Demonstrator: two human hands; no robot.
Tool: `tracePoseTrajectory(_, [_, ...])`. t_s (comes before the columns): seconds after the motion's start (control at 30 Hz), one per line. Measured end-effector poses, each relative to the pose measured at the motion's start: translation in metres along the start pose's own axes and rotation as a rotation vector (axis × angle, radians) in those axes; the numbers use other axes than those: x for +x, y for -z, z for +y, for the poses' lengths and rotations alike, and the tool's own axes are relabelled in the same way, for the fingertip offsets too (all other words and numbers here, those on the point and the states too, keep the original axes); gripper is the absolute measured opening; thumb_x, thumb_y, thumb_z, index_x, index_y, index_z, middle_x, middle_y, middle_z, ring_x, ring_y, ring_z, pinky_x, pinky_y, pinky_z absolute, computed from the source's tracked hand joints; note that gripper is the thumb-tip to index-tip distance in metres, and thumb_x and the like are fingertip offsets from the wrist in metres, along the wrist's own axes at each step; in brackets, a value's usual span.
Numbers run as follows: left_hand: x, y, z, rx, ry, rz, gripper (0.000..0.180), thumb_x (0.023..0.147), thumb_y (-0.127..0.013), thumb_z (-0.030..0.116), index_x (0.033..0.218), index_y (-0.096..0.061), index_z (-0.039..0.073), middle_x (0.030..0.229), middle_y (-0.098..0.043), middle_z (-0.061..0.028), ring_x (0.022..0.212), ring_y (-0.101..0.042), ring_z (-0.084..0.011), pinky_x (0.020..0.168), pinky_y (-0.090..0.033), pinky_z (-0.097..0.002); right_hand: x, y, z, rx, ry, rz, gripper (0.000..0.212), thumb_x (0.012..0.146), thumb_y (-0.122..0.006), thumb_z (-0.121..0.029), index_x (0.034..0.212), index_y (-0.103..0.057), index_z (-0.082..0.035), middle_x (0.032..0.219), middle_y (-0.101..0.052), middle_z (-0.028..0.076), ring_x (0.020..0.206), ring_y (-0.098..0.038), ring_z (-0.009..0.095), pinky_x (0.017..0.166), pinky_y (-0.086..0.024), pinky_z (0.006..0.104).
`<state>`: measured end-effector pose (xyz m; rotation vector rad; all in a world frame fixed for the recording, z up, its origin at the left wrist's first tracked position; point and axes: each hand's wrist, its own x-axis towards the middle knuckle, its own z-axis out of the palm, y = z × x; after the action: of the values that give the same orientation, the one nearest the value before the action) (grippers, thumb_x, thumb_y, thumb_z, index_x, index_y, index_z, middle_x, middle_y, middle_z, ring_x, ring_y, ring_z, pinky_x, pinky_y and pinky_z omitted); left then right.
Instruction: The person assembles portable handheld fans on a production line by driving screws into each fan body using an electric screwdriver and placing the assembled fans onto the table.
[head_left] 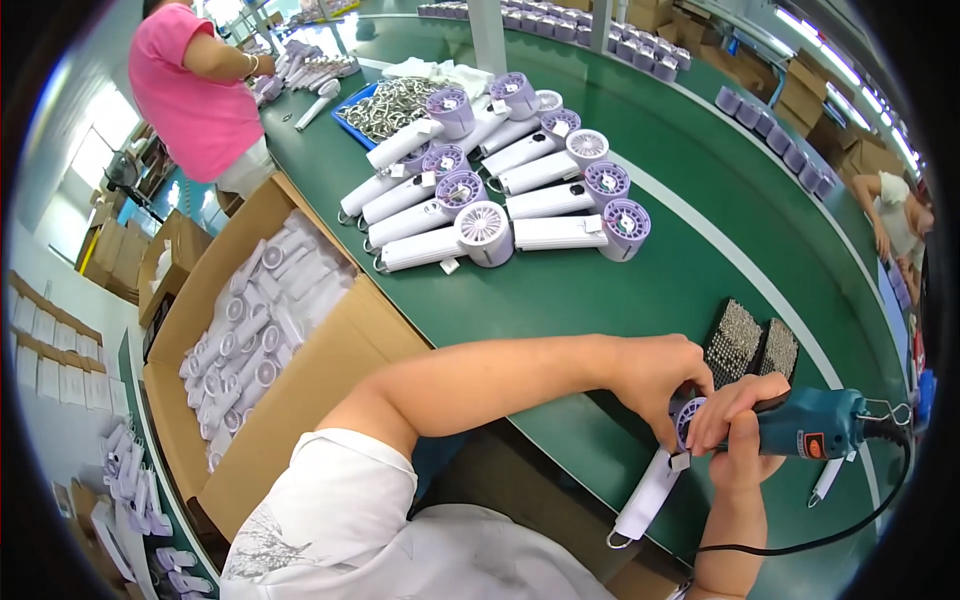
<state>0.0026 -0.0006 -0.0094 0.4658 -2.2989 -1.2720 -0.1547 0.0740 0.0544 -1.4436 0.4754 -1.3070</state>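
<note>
My left hand (662, 382) grips the purple head of a handheld fan (650, 496), which lies at the table's near edge. Its white handle points toward me, with a small tag and a wire loop at its end. My right hand (738, 428) is wrapped round a teal electric screwdriver (812, 422), held nearly level with its front end against the fan head. My fingers hide the tip. Just beyond my hands stand two dark blocks of small screws, a larger screw block (733, 338) and a smaller screw block (779, 350).
Several white-and-purple fans (485, 235) lie in rows on the green table (680, 275), beside a blue tray of metal clips (385, 108). A cardboard box (330, 350) of bagged fans stands at left. A black cord (800, 549) trails from the screwdriver. Co-workers sit beyond.
</note>
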Motion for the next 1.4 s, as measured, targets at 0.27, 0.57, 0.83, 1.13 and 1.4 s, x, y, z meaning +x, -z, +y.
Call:
tracePoseTrajectory(0.27, [0.007, -0.002, 0.002, 0.010, -0.029, 0.015, 0.054, 0.057, -0.094, 0.030, 0.099, -0.073, 0.004, 0.089, -0.069, -0.0114, 0.089, -0.063, -0.0291, 0.079, -0.052, -0.0385, 0.000, 0.007, -0.003, -0.009, 0.015, 0.070, 0.026, 0.099, -0.062, -0.020, 0.092, -0.042, -0.004, 0.061, -0.050, 0.007, 0.044, -0.048, 0.014, 0.042, -0.045, 0.0290])
tracePoseTrajectory(0.57, [-0.004, 0.007, 0.012, -0.393, 0.150, 0.128, 0.048, 0.061, -0.094, 0.018, 0.101, -0.071, 0.005, 0.102, -0.071, -0.0109, 0.098, -0.069, -0.0264, 0.086, -0.055, -0.0370, 0.011, 0.007, -0.004, -0.118, -0.058, -0.024, 0.009, 0.093, -0.063, -0.006, 0.087, -0.059, -0.001, 0.062, -0.059, 0.004, 0.050, -0.057, 0.011, 0.045, -0.045, 0.0256])
tracePoseTrajectory(0.83, [0.008, 0.004, 0.017, 0.094, -0.026, 0.003, 0.057, 0.061, -0.095, 0.023, 0.112, -0.074, 0.008, 0.098, -0.073, -0.0030, 0.083, -0.060, -0.0169, 0.066, -0.049, -0.0299, 0.011, 0.066, -0.059, -0.201, 0.408, 0.127, 0.026, 0.107, -0.046, -0.022, 0.110, -0.052, 0.003, 0.057, -0.053, 0.008, 0.042, -0.051, 0.019, 0.041, -0.047, 0.0356])
tracePoseTrajectory(1.13, [0.006, 0.005, 0.015, 0.097, -0.035, 0.006, 0.061, 0.059, -0.093, 0.023, 0.113, -0.072, 0.003, 0.106, -0.074, -0.0054, 0.088, -0.062, -0.0191, 0.068, -0.048, -0.0292, 0.007, 0.143, -0.021, -0.230, 0.403, 0.703, 0.021, 0.098, -0.063, -0.014, 0.092, -0.059, 0.006, 0.057, -0.056, 0.008, 0.041, -0.052, 0.016, 0.042, -0.048, 0.0341])
tracePoseTrajectory(1.4, [0.008, 0.004, 0.012, 0.077, -0.056, 0.017, 0.060, 0.060, -0.093, 0.022, 0.112, -0.072, 0.003, 0.105, -0.074, -0.0048, 0.086, -0.061, -0.0183, 0.066, -0.047, -0.0286, 0.006, 0.136, -0.004, -0.332, 0.296, 0.656, 0.020, 0.100, -0.060, -0.017, 0.094, -0.063, 0.002, 0.059, -0.054, 0.007, 0.041, -0.050, 0.017, 0.042, -0.046, 0.0346])
